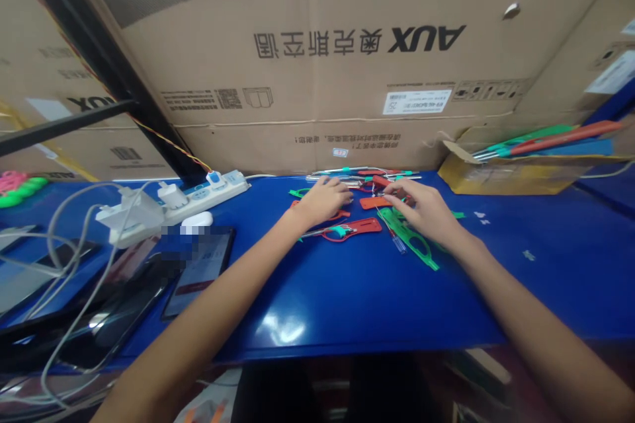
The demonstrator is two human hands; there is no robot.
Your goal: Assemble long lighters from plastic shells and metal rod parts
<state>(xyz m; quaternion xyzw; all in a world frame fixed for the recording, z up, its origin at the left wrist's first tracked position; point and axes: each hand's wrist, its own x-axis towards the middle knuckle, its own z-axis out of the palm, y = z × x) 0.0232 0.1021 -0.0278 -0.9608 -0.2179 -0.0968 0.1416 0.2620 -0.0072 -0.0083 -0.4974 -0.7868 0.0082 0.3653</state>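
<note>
My left hand point(323, 201) lies over the left side of a small pile, its fingers bent and slightly apart. Its palm side is hidden. Just below it rests a red lighter-like piece point(366, 226) with an oval loop and a thin metal rod. My right hand point(425, 211) pinches an orange-red plastic piece point(381, 181) between thumb and fingers at the pile's right side. Under that hand lies a green plastic piece point(415, 244) with an oval loop. A small clear part point(398, 243) sits beside it. Thin metal rods point(342, 172) lie behind my hands.
At the right, a cardboard box point(491, 178) holds long green, orange and blue pieces. A large carton point(317, 92) stands behind the blue table point(307, 297). To the left are a power strip point(198, 201) with chargers, a white earbud case point(197, 222), a tablet point(203, 271) and cables.
</note>
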